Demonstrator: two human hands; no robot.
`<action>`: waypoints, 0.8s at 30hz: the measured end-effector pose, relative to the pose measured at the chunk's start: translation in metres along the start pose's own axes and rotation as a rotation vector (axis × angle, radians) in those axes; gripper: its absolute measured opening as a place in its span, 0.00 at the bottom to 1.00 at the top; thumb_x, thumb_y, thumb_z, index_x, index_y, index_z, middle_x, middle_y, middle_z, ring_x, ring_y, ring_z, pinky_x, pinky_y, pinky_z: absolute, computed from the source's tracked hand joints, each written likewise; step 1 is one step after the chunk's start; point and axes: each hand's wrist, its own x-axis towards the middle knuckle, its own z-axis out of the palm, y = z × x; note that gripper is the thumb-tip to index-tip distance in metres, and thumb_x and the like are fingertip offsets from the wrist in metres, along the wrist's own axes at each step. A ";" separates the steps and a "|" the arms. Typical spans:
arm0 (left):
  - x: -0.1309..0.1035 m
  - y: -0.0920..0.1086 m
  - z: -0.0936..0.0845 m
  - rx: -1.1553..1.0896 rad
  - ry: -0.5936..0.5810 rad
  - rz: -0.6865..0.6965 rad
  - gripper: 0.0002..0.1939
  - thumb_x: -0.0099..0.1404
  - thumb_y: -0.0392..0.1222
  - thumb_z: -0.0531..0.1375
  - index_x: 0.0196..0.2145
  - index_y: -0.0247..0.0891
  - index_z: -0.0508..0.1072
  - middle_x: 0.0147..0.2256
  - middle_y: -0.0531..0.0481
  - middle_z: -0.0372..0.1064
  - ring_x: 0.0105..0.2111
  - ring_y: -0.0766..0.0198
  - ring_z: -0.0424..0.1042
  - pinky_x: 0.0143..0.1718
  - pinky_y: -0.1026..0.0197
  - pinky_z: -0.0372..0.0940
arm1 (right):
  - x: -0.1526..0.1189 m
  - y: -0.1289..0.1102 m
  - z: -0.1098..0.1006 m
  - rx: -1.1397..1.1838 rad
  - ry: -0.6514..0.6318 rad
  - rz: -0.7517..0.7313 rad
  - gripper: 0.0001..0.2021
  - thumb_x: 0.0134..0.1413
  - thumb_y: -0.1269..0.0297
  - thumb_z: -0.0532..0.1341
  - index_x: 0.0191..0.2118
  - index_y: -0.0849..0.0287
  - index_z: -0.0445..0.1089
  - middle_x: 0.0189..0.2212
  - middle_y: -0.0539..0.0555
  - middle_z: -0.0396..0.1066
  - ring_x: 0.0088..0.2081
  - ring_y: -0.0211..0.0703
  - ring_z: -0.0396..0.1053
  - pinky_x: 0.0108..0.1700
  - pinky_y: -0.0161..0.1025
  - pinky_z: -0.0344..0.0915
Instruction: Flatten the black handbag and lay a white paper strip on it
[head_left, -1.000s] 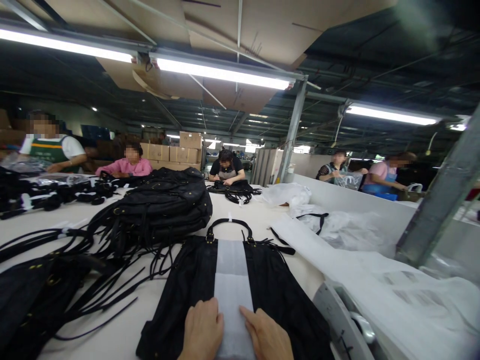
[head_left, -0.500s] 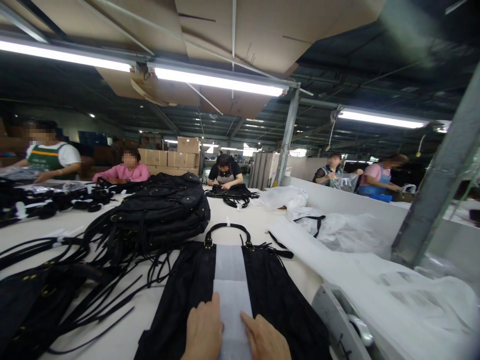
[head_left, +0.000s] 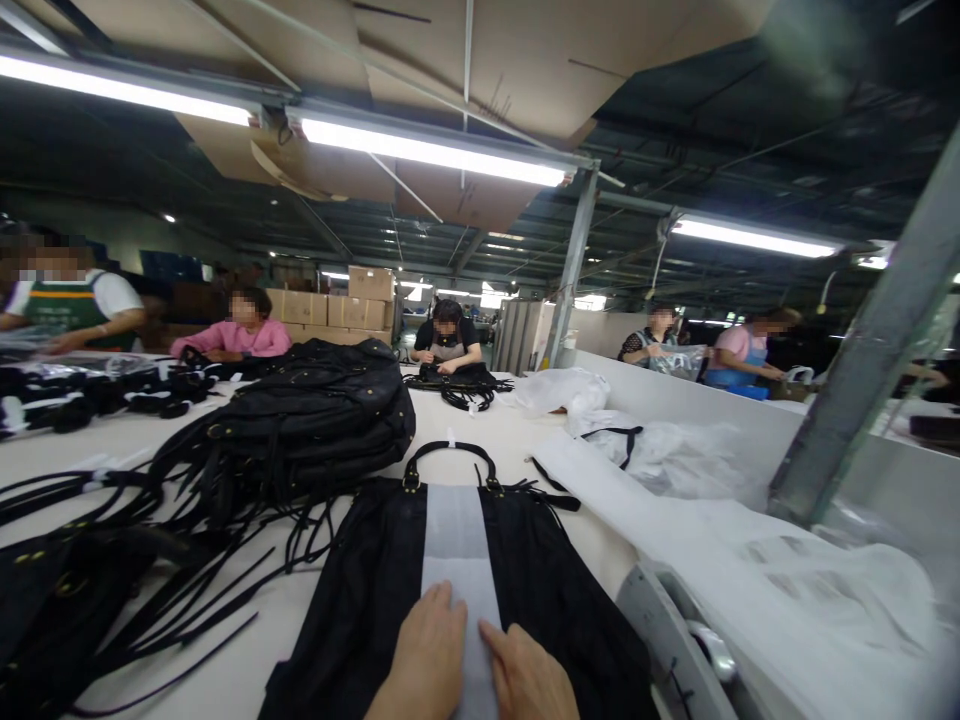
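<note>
A black handbag lies flat in front of me, its arched handle pointing away. Down the middle of the bag runs a strip of thin whitish-grey sheet, with a fold line or overlapping edge partway along. My left hand rests on the strip's left part, its fingers stretched forward and close together. On the strip's right edge sits the extended index finger of my right hand; its other fingers are bent and partly hidden. Neither hand grips anything that I can see.
Stacked black bags stand left of the handbag, their straps trailing over the table. Another black bag lies near left. White sheeting and a grey metal device are at right. Co-workers sit or stand beyond.
My left hand has moved right and forward, from the strip's left edge onto the strip. My right index finger stays at the right edge. The view has shifted slightly.
</note>
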 end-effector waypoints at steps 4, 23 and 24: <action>0.003 0.005 0.006 0.051 0.114 -0.006 0.25 0.68 0.39 0.50 0.62 0.39 0.63 0.62 0.36 0.58 0.61 0.45 0.58 0.61 0.46 0.54 | -0.002 -0.016 -0.016 0.084 -0.008 0.105 0.20 0.58 0.77 0.51 0.48 0.49 0.73 0.35 0.56 0.74 0.38 0.47 0.75 0.38 0.37 0.66; 0.008 -0.001 0.014 0.183 0.218 0.073 0.26 0.68 0.39 0.49 0.63 0.41 0.62 0.60 0.33 0.60 0.58 0.45 0.62 0.56 0.47 0.56 | -0.089 0.193 -0.168 0.536 -0.054 0.781 0.23 0.60 0.55 0.49 0.21 0.61 0.70 0.21 0.58 0.73 0.23 0.41 0.65 0.29 0.37 0.57; 0.008 -0.001 0.014 0.187 0.218 0.074 0.26 0.68 0.39 0.48 0.63 0.41 0.62 0.60 0.33 0.60 0.58 0.45 0.62 0.56 0.47 0.56 | -0.091 0.192 -0.165 0.576 -0.079 0.804 0.24 0.61 0.54 0.48 0.22 0.61 0.70 0.21 0.58 0.73 0.21 0.39 0.63 0.26 0.36 0.54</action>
